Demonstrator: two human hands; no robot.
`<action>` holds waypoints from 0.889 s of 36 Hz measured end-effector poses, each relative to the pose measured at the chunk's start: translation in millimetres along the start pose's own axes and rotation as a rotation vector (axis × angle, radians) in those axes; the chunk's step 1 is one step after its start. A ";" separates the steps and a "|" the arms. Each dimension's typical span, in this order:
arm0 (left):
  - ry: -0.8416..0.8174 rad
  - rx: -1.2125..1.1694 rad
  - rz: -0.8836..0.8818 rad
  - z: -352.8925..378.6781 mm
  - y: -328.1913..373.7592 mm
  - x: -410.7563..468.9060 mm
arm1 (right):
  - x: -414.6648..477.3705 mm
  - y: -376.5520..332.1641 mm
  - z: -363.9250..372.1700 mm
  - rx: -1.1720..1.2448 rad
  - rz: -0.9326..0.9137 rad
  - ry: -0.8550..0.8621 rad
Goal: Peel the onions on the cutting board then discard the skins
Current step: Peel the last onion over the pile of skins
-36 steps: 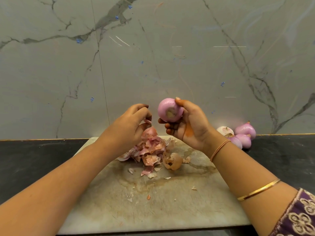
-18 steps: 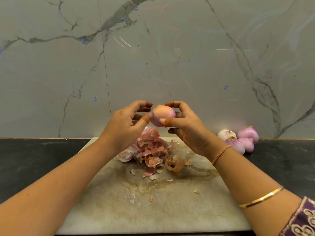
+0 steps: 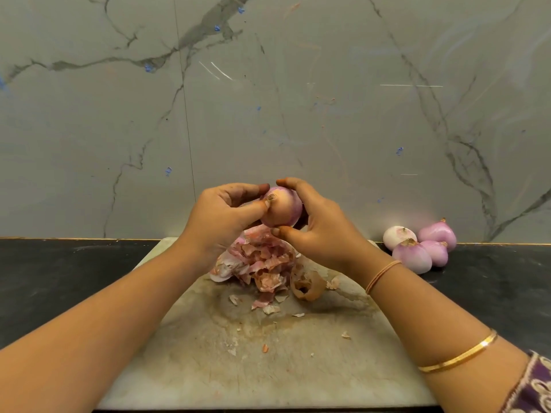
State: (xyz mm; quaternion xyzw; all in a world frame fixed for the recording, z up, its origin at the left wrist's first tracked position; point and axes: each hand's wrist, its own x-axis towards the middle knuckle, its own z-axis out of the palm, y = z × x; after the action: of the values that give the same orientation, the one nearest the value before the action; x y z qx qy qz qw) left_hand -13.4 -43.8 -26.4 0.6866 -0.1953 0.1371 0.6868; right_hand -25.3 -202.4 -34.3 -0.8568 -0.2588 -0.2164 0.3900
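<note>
Pink onion (image 3: 281, 208), half hidden, is clasped by right hand (image 3: 323, 232) while left hand (image 3: 222, 222) pinches its tip.

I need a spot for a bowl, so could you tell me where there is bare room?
Free: the near half of the cutting board, bar small scraps, and the counter left of it. Crowded: the board's far middle, with the skin pile below the left hand, right hand and onion; peeled onions sit on the counter's back right.
</note>
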 end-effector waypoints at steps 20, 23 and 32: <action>0.020 -0.042 0.087 7.1 1.6 -7.0 | -2.2 -2.8 1.9 -0.068 -0.057 0.097; 0.033 -0.024 0.085 7.4 0.5 -6.8 | -2.6 -2.3 3.1 -0.079 -0.054 0.101; 0.043 0.116 0.104 5.8 -2.3 -5.9 | -2.7 1.2 5.3 -0.075 -0.029 0.078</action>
State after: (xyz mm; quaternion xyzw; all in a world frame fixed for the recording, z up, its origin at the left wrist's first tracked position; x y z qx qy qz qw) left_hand -18.1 -49.2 -31.3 0.7110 -0.2076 0.1986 0.6418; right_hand -25.8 -199.8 -39.7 -0.8580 -0.2473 -0.2646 0.3642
